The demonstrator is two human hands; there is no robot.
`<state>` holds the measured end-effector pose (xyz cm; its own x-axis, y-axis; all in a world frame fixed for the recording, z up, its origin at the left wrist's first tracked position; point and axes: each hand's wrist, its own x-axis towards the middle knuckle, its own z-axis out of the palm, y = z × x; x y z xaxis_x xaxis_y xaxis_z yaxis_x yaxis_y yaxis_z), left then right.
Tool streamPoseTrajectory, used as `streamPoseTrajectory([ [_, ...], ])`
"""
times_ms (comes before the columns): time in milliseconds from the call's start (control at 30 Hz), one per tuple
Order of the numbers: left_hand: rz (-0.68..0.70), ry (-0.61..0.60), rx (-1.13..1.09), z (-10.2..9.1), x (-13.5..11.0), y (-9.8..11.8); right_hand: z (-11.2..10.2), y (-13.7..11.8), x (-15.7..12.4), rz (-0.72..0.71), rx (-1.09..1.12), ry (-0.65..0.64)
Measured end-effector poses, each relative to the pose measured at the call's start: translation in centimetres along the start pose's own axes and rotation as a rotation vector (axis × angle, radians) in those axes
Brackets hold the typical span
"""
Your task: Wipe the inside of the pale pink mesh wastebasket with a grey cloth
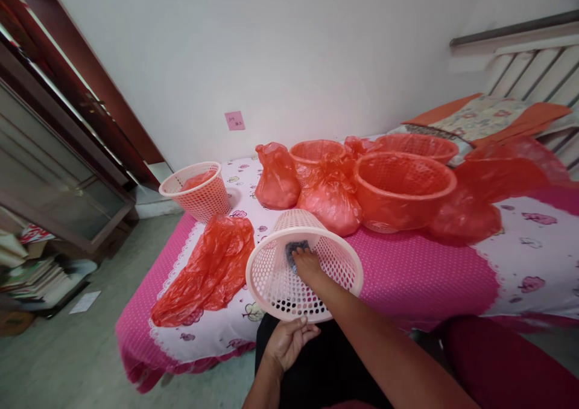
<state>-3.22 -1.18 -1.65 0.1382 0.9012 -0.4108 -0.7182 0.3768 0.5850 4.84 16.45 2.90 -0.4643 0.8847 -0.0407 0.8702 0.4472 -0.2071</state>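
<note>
A pale pink plastic mesh basket lies tilted on its side at the bed's front edge, its wide mouth turned toward me. At the bottom of its rim, my left hand has thumb and fingers closed on the edge. My right hand reaches inside through the mouth, with its fingers pressing a dark grey cloth against the inner wall. The fingertips are partly hidden by the cloth. Left of the basket, a crumpled red plastic bag is spread on the bedsheet.
Another pink basket with red plastic inside stands at the left. Behind are several knotted red bags and red-wrapped baskets. A pink-and-white patterned sheet covers the bed. Stacked papers lie on the floor near the door.
</note>
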Motion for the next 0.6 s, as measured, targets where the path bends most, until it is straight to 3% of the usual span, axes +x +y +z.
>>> streamPoseTrajectory([
  [367, 0.009, 0.020, 0.004, 0.1, 0.0, -0.2, -2.8, 0.5, -0.8, -0.034, 0.007, -0.196],
  [600, 0.020, 0.025, 0.010, -0.2, 0.0, -0.5, -4.6, 0.4, -3.1, -0.098, 0.021, -0.243],
])
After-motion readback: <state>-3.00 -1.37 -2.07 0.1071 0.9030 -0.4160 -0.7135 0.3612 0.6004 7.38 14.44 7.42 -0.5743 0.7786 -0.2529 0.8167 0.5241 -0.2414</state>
